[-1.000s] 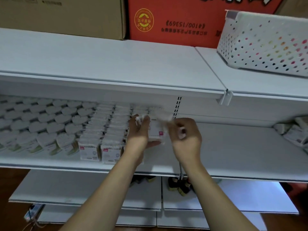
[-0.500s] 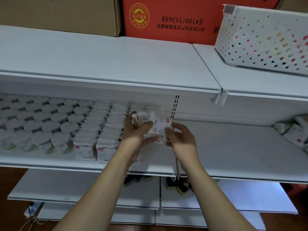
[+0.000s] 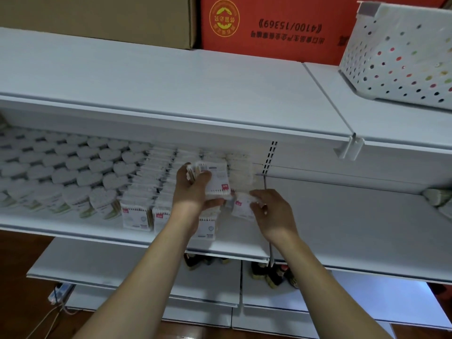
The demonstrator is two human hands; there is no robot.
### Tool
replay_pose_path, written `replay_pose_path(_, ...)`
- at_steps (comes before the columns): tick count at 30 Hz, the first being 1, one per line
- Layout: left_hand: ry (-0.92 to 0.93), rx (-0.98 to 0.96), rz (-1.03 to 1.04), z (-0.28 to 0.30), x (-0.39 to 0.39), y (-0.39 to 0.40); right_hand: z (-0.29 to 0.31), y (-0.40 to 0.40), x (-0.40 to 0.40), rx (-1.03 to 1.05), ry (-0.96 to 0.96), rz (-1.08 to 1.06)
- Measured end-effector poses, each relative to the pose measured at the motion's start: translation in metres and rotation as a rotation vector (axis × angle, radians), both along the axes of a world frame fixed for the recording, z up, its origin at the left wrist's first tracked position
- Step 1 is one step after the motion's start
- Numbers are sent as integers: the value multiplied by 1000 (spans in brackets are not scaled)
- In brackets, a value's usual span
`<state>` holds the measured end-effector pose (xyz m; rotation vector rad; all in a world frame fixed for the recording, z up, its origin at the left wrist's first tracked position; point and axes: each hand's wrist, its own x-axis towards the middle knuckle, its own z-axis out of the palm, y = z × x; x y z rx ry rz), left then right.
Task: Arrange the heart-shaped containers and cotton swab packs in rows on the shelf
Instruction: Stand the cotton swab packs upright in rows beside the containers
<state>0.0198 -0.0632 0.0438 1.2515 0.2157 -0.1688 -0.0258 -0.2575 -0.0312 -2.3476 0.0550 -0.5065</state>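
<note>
Heart-shaped containers (image 3: 73, 172) already standing in rows on the shelf (image 3: 80, 232); cotton swab packs (image 3: 146, 192) mostly rowed. Left hand (image 3: 193, 192) is gripping a stack of packs (image 3: 215, 179); right hand (image 3: 271, 211) is pinching one pack (image 3: 241, 206) for the unfinished right-most row.

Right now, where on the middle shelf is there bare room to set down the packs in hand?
Bare board lies right of the slotted upright, up to loose packets at far right. Left of it is crowded: cotton swab packs, then heart-shaped containers.
</note>
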Motion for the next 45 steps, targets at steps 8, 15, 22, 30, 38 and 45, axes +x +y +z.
replay_pose_path(8,10,29,2,-8,1,7,-37,11,17,-293,-183,-66)
replay_pose_path(15,-20,55,-85,-12,-1,6,-34,13,17,-356,-211,-105)
replay_pose_path(22,-78,65,-117,-16,0,-11,28,48,-9,412,-46,-46)
replay_pose_path(30,29,-9,-58,-7,1,-19,31,23,-11,734,-81,-148)
replay_pose_path(38,-14,99,35,-3,1,-3,45,-12,-11,216,176,-27)
replay_pose_path(45,2,138,42,-3,-6,4,4,17,1,-235,-18,193)
